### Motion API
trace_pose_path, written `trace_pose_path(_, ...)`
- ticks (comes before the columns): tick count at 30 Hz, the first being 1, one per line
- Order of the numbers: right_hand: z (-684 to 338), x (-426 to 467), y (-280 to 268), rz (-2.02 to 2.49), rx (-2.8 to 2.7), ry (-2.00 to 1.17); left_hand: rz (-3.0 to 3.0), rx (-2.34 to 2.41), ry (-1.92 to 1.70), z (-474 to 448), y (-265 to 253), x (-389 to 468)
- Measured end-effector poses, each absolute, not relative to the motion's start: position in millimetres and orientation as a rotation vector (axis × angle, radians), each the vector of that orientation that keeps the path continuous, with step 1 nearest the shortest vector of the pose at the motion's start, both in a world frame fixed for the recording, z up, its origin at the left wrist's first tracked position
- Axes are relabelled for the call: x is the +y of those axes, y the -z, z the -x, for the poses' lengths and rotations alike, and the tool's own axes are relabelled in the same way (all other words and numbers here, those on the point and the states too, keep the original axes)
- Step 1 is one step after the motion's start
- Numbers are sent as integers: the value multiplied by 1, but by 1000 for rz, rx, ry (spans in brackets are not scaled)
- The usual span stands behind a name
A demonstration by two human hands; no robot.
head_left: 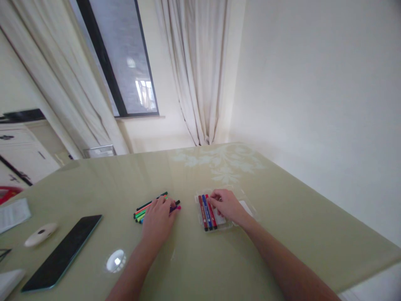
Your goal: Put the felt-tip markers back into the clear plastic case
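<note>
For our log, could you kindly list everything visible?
Table: one, greenish, foreground
Case: one, clear, table centre
Pens: three; maroon, blue, red; in case
Loose pens: several, multicoloured, left of case
Tablet: one, black, table left
White objects: two, beside tablet
Paper: one, white, left edge
Red object: one, left edge
Window: one, greyish, background
Curtains: two, cream, flanking window
Cabinet: one, white, far left
Wall: one, white, right
Left hand: one, on loose pens
Right hand: one, at red pen
</note>
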State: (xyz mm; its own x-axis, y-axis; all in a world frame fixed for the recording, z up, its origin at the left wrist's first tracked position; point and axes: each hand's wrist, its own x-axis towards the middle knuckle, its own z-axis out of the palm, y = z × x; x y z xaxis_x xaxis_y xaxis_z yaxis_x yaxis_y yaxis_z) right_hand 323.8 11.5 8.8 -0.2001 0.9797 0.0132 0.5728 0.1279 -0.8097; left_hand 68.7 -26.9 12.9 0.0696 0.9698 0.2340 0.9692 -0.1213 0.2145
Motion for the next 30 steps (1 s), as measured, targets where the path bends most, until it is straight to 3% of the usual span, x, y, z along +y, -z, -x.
trace_pose_path(5,-321,10,-14,1444,-1839,-863,-2313,1845,-485,-76,-7,-28)
trace_pose_path(14,-313,1,-21,1188,-1883,-973,-1501,1245,-1248,-88,-17,-23)
trace_pose_path(20,-306,-10,-23,940,-1775,-1481,-1337,1028,-1237,-101,-18,-30)
trace_pose_path(30,-306,-8,-19,911,-1586,-1682,-1255,929,-1216,-109,-17,-36)
